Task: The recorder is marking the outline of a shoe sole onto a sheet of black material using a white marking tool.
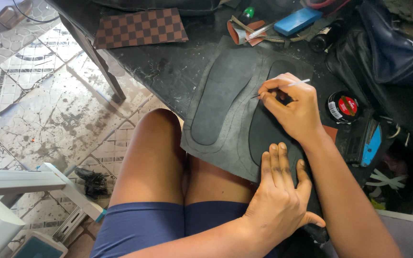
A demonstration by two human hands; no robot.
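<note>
Workbench [168, 67] surface, black and scuffed, filled the upper part of the view, with tiled floor [48, 105] to its left and the person's bare knees pushed up against its near edge. On it lay a dark rubber sheet [201, 143], its lower edge overhanging toward the lap. Two insole patterns rested on the sheet side by side: the left insole [221, 95] lay free with a traced outline showing around it, and the right insole [268, 134] sat under both hands. A checkered brown piece [139, 27] lay farther back, a blue block [297, 20] near the far edge, and a small round tin [342, 106] with a red lid just right of the working hand.

The left hand [280, 200] lay flat and open, fingers spread and pressed on the heel end of the right insole, pinning it to the sheet. The right hand [295, 107] was closed in a pinch on a thin white marking tool [297, 82], its tip touching the sheet at the insole's upper left edge.

To trace well, I judged that the flat hand should bear down firmly so the pattern could not creep, and that the tool should stay snug against the insole's rim, held at a steady angle, with slow strokes round the toe curve.
</note>
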